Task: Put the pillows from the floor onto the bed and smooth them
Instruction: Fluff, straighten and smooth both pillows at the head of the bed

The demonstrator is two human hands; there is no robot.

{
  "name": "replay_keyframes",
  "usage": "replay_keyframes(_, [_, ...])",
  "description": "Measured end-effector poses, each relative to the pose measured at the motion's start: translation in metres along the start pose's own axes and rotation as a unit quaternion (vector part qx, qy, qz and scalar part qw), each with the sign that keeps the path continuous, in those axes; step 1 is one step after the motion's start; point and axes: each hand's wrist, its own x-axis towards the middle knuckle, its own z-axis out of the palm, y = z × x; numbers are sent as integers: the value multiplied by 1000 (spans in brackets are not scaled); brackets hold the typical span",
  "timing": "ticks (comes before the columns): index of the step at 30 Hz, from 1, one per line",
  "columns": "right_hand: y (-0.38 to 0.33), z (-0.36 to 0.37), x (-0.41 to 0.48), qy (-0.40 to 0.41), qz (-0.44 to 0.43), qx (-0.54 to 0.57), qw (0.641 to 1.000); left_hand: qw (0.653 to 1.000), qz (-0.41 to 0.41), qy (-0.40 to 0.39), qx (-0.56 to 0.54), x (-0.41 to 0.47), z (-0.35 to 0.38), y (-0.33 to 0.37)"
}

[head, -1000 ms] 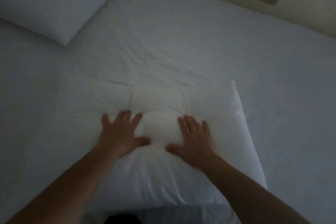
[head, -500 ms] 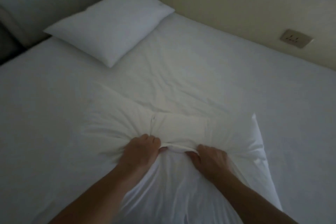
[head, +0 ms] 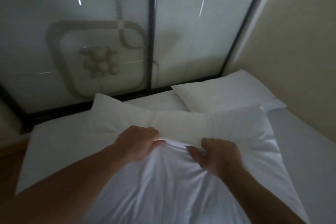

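Observation:
A white pillow [head: 181, 123] is lifted off the white bed [head: 309, 151], bunched in the middle and folded over. My left hand [head: 138, 142] and my right hand [head: 216, 156] both grip a fold of its case at the centre, a short gap apart. The loose case hangs down between my forearms. A second white pillow [head: 223, 92] lies flat at the head of the bed, far right, by the wall.
Frosted glass panels with dark frames [head: 152, 32] stand behind the head of the bed. A beige wall [head: 300, 42] runs along the right side. A strip of wooden floor [head: 11, 154] shows at the left of the bed.
My hands went from pressing flat on the pillow to pinching its case and lifting it. The view swung up towards the head of the bed.

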Motion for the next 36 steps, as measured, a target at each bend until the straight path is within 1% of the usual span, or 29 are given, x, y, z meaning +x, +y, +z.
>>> replay_keyframes(3, [-36, 26, 95, -2, -79, 10, 997, 996, -78, 30, -19, -4, 14, -77])
replay_keyframes(5, [-51, 52, 153, -13, -116, 29, 993, 992, -125, 21, -30, -4, 34, -118])
replay_keyframes(7, [-64, 87, 199, -39, -133, 54, 989, 985, -170, -7, -37, -3, 60, -151])
replay_keyframes(9, [-75, 129, 228, -102, -125, 65, 985, 975, -217, -42, -17, -10, 94, -171])
replay_keyframes(11, [-78, 176, 240, -167, -110, 46, 979, 947, -294, -130, -23, -23, 136, -178])
replay_keyframes(12, [-77, 199, 241, -177, -86, 43, 980, 929, -334, -153, -40, -33, 158, -179])
replay_keyframes(14, [-73, 238, 237, -161, -28, 63, 985, 912, -377, -155, -46, -46, 201, -179])
replay_keyframes(16, [-71, 269, 229, -161, -31, 75, 984, 908, -386, -158, -41, -53, 232, -175])
replay_keyframes(18, [-73, 292, 223, -159, -38, 95, 982, 921, -368, -126, -23, -54, 253, -176])
replay_keyframes(20, [-75, 305, 223, -150, -34, 115, 981, 935, -345, -78, 0, -49, 268, -179])
replay_keyframes(22, [-76, 311, 226, -141, -25, 126, 982, 940, -338, -25, 35, -43, 272, -180])
replay_keyframes(23, [-76, 311, 231, -139, -26, 123, 982, 939, -342, -8, 39, -37, 268, -181])
replay_keyframes(24, [-78, 311, 235, -143, -30, 117, 982, 937, -348, -8, 41, -33, 261, -182])
replay_keyframes(28, [-83, 318, 249, -192, -39, 100, 976, 925, -372, -72, 24, -31, 251, -187])
replay_keyframes(31, [-82, 325, 252, -196, -47, 87, 976, 920, -380, -91, 14, -34, 258, -189])
replay_keyframes(34, [-87, 321, 252, -189, -61, 77, 977, 901, -398, -168, -26, -34, 244, -189])
replay_keyframes(36, [-89, 306, 259, -203, -64, 66, 975, 889, -404, -215, -32, -27, 222, -190])
